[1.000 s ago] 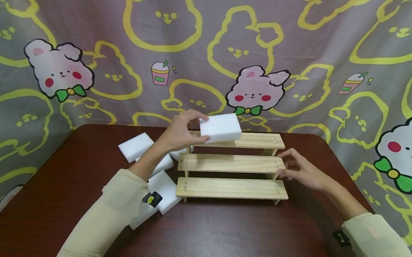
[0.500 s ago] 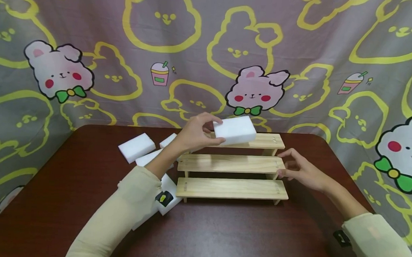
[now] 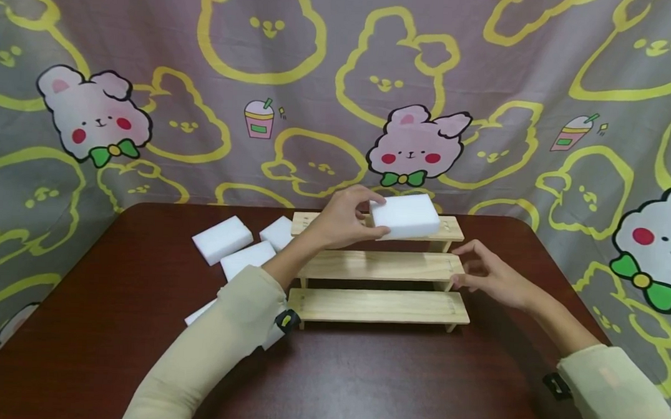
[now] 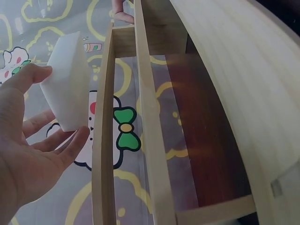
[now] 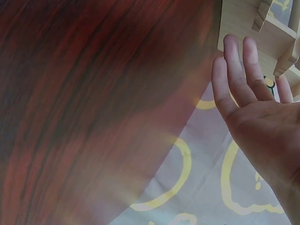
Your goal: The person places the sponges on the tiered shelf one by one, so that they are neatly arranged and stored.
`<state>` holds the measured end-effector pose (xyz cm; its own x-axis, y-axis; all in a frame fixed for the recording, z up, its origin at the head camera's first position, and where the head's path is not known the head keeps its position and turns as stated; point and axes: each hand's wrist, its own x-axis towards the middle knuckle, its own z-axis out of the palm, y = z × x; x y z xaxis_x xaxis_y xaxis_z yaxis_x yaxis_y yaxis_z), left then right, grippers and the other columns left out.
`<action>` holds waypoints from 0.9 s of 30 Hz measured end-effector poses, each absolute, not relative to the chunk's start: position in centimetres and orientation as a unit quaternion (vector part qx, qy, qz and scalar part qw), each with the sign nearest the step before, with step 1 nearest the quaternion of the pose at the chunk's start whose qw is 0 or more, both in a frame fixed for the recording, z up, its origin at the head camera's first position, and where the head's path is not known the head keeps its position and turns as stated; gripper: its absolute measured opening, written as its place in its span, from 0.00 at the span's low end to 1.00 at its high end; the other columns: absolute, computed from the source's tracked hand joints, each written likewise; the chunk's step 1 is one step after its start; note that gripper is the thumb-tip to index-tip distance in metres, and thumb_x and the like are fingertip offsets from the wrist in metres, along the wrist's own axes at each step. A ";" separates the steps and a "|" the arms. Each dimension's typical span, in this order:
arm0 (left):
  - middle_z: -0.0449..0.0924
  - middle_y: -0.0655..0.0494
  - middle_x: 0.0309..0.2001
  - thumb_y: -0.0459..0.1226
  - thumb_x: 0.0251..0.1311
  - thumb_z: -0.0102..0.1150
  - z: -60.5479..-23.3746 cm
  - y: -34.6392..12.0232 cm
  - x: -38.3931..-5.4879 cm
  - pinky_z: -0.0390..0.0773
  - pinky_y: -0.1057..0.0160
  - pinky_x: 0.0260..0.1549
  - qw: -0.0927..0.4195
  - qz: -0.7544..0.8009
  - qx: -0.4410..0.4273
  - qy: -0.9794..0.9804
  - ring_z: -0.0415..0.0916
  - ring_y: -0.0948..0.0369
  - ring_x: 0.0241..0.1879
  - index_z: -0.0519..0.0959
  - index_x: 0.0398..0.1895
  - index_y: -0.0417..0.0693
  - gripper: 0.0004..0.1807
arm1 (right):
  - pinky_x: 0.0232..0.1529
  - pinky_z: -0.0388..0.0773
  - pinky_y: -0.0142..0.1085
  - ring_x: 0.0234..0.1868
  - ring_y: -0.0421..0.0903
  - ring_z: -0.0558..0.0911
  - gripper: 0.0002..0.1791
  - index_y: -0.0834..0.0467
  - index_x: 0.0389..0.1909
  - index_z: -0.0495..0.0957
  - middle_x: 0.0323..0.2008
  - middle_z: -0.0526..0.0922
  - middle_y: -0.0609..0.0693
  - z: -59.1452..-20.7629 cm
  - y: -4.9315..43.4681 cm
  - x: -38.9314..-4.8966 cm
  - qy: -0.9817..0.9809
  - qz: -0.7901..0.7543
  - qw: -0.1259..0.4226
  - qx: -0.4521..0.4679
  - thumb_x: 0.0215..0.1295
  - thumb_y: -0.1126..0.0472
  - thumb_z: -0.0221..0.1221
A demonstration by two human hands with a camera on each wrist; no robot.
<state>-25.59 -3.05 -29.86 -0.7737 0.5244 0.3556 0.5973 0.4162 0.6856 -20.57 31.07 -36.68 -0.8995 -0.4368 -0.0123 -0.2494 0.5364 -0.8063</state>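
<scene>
My left hand (image 3: 343, 219) holds a white foam block (image 3: 407, 216) between thumb and fingers, over the right half of the top shelf of a three-tier wooden stand (image 3: 376, 306). In the left wrist view a gap shows between this block (image 4: 69, 82) and the nearest wooden board (image 4: 104, 126). At the stand's right end, my right hand (image 3: 492, 279) grips the middle shelf, with thumb at its front edge and index finger at its back edge. Seen from the right wrist, the other fingers (image 5: 230, 51) of that hand stretch out free; its thumb is hidden.
Several more white foam blocks (image 3: 223, 239) lie on the dark red table (image 3: 350, 379) left of the stand, some partly under my left sleeve. A patterned curtain (image 3: 320, 40) hangs right behind the table's back edge.
My left hand has carried the foam block rightward and slightly down along the top shelf, uncovering more of the blocks on the left. The right hand keeps its place at the stand.
</scene>
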 end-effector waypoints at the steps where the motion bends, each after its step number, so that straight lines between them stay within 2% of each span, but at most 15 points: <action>1: 0.78 0.43 0.56 0.39 0.57 0.77 -29.9 -2.9 -25.7 0.81 0.62 0.50 0.044 -0.420 -0.335 -0.842 0.79 0.51 0.49 0.81 0.59 0.36 0.29 | 0.40 0.83 0.43 0.42 0.53 0.86 0.27 0.64 0.64 0.61 0.38 0.85 0.59 -36.7 31.1 -20.6 0.869 -0.440 0.106 -0.198 0.73 0.62 0.63; 6: 0.78 0.43 0.57 0.41 0.58 0.76 -29.9 -2.3 -25.9 0.79 0.62 0.48 0.042 -0.400 -0.335 -0.852 0.78 0.51 0.49 0.81 0.60 0.37 0.29 | 0.40 0.83 0.44 0.42 0.53 0.86 0.27 0.64 0.64 0.61 0.38 0.85 0.61 -36.6 31.0 -20.6 0.867 -0.444 0.108 -0.201 0.73 0.63 0.63; 12: 0.76 0.41 0.59 0.40 0.60 0.74 -30.1 -1.6 -26.3 0.81 0.60 0.52 0.024 -0.396 -0.330 -0.856 0.78 0.50 0.54 0.79 0.62 0.36 0.29 | 0.40 0.83 0.44 0.42 0.53 0.87 0.27 0.64 0.64 0.61 0.39 0.85 0.61 -36.6 31.0 -20.6 0.868 -0.442 0.107 -0.199 0.73 0.63 0.63; 18: 0.75 0.41 0.62 0.39 0.60 0.74 -30.1 -1.2 -26.5 0.80 0.64 0.50 0.019 -0.395 -0.324 -0.859 0.77 0.50 0.54 0.79 0.63 0.36 0.29 | 0.40 0.83 0.44 0.42 0.53 0.86 0.27 0.64 0.64 0.61 0.39 0.85 0.61 -36.7 31.0 -20.6 0.870 -0.439 0.107 -0.197 0.73 0.62 0.63; 24: 0.74 0.41 0.63 0.40 0.60 0.74 -30.1 -0.6 -27.0 0.77 0.58 0.59 0.012 -0.385 -0.325 -0.864 0.74 0.50 0.61 0.79 0.63 0.36 0.29 | 0.40 0.83 0.44 0.42 0.53 0.86 0.28 0.64 0.64 0.61 0.39 0.85 0.60 -36.6 30.9 -20.5 0.872 -0.436 0.107 -0.195 0.72 0.62 0.64; 27: 0.74 0.41 0.64 0.41 0.61 0.73 -30.1 -0.4 -27.2 0.77 0.59 0.60 0.008 -0.378 -0.329 -0.865 0.73 0.50 0.62 0.79 0.63 0.36 0.30 | 0.40 0.83 0.44 0.42 0.52 0.86 0.27 0.64 0.64 0.61 0.39 0.85 0.60 -36.5 30.9 -20.5 0.871 -0.437 0.106 -0.196 0.72 0.62 0.64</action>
